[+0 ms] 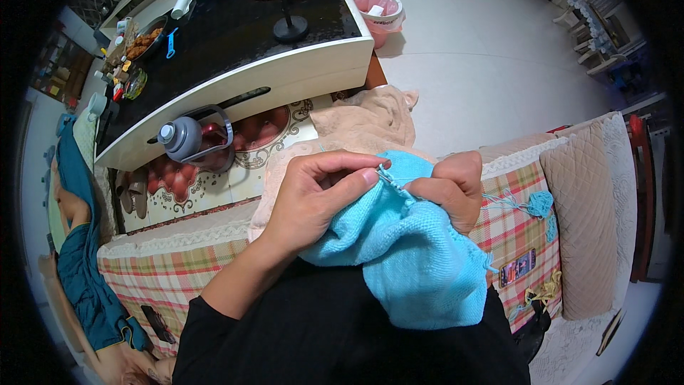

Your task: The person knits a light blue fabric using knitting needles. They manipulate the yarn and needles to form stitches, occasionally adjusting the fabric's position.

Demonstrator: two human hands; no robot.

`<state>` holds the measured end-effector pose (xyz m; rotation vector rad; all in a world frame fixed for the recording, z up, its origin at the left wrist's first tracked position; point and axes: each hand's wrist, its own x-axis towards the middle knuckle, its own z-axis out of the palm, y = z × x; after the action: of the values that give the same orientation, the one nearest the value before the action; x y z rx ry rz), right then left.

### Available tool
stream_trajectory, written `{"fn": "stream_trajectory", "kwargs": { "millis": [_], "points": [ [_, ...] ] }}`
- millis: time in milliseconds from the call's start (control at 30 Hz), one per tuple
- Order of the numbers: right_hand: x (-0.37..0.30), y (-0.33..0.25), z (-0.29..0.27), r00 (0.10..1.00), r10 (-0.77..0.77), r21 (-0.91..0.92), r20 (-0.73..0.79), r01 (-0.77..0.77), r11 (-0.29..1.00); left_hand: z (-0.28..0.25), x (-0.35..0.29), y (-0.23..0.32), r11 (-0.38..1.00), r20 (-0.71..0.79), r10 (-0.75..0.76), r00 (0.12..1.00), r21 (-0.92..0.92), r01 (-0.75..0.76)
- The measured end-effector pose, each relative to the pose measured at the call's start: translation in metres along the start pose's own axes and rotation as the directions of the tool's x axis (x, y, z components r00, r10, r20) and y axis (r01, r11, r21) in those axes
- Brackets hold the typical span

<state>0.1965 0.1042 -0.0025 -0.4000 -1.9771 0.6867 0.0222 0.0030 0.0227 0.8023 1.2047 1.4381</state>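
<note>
A light blue piece of knitting (431, 271) lies bunched over my lap, with a row of loops (396, 184) along its upper edge. My left hand (310, 196) is closed on that edge, thumb and forefinger pinched near the end of the loops. On the other side my right hand (454, 189) is curled tight against the same edge. Any knitting needle is mostly hidden by the fingers. To the right, a small tangle of blue yarn (540, 204) rests on the plaid seat cover, with strands running toward my right hand.
A phone (518, 268) lies on the plaid cover (178, 264). Ahead stands a black-topped table (235, 28) with a phone stand (290, 28). Below its edge is a grey jug (184, 137). A pink bin (378, 11) stands beyond. Another person's legs (71, 207) are at left.
</note>
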Motion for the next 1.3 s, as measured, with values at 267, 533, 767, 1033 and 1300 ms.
{"fn": "stream_trajectory", "kwargs": {
  "millis": [267,533,767,1033,1300],
  "points": [
    [0.003,-0.002,0.004,0.995,-0.083,-0.137,-0.056,0.075,0.988,0.002,-0.001,-0.006,0.993,-0.043,0.027,0.999,-0.115,-0.032],
    [0.000,-0.005,0.008,0.985,-0.161,-0.333,-0.061,0.132,0.934,0.006,-0.002,-0.014,0.997,-0.052,0.035,0.998,-0.064,-0.038],
    [0.020,0.002,0.015,0.896,0.264,0.143,0.356,-0.331,0.933,0.008,-0.003,-0.013,0.999,0.014,0.017,1.000,-0.027,-0.017],
    [0.014,-0.005,-0.002,0.997,-0.070,-0.230,0.011,0.071,0.970,0.003,-0.001,-0.006,0.990,-0.032,0.024,0.999,-0.137,-0.028],
    [0.011,-0.005,0.005,0.998,-0.061,-0.096,0.013,0.062,0.993,0.001,-0.003,-0.008,0.997,0.095,-0.016,0.995,-0.067,0.023]
  ]
}}
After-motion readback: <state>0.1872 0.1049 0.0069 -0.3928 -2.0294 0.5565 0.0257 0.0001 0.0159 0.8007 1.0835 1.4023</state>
